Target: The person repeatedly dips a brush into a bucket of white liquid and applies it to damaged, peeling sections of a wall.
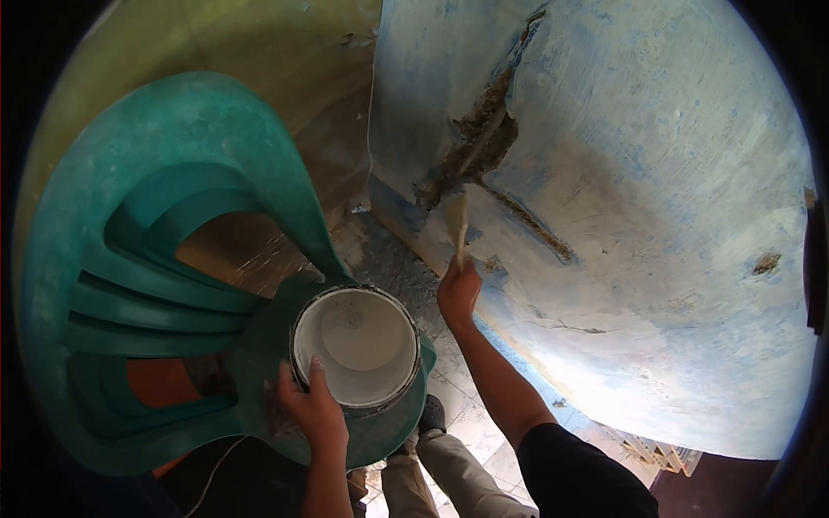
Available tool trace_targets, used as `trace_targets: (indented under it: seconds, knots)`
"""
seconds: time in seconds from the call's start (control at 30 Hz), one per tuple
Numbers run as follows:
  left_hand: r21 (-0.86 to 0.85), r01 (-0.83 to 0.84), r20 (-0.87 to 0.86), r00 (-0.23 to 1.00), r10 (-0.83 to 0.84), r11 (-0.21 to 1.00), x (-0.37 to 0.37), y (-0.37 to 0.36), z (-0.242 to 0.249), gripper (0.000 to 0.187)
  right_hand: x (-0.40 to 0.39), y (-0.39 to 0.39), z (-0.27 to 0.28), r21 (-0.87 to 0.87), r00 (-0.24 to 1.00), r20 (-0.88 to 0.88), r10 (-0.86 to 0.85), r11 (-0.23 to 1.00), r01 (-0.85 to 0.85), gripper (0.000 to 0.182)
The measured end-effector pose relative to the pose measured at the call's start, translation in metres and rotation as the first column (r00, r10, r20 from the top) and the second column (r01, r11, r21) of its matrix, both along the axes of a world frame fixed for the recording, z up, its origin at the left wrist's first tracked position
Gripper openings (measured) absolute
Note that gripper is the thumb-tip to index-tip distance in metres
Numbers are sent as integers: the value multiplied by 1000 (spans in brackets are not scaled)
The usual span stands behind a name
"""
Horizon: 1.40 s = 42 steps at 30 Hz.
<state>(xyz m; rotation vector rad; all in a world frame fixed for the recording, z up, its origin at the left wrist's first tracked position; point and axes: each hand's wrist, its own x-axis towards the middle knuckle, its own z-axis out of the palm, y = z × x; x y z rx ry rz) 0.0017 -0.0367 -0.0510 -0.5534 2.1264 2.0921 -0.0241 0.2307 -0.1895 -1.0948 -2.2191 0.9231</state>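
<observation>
My right hand (459, 292) is closed round the handle of a paintbrush (458, 223), its pale head raised against the lower part of a broken patch in the wall (622, 216). Around that patch, the crack (488, 134) exposes rough brown material, and a narrower branch (531, 223) runs down to the right. My left hand (315, 406) grips the near-left rim of a round bucket (393, 324), thumb over the edge. Whitish material coats the bucket's inside and bottom. The bucket stands on the seat of a green plastic chair (199, 112).
A yellowish wall (319, 78) meets the pale blue one at a corner behind the chair. Debris (393, 259) lies on the floor along the wall's foot. My legs (462, 466) are beside the seat, and a wooden slatted piece (652, 449) is at lower right.
</observation>
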Motion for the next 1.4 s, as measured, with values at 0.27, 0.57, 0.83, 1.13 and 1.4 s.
trace_targets:
  seconds: [0.27, 0.57, 0.83, 1.13, 1.4]
  knots:
    - [39, -12, -17, 1000, 13, 999, 1, -1, -8, 18, -22, 14, -89, -7, 947, 316, -51, 998, 56, 22]
    - [-7, 2, -22, 1000, -2, 1000, 2, -3, -8, 20, -25, 12, -53, 52, 991, 114, -71, 997, 65, 23]
    - [28, -17, -24, 1000, 18, 999, 3, -4, -14, 18, -46, -1, -118, -65, 948, 267, -170, 979, 194, 28]
    - [-12, -26, -18, 1000, 26, 1000, 2, -1, -7, 17, -15, 6, -73, -1, 993, 41, -115, 993, 115, 22]
    - [33, -22, -13, 1000, 22, 999, 2, -1, -11, 21, -27, 14, -106, -101, 960, 262, -101, 986, 131, 22]
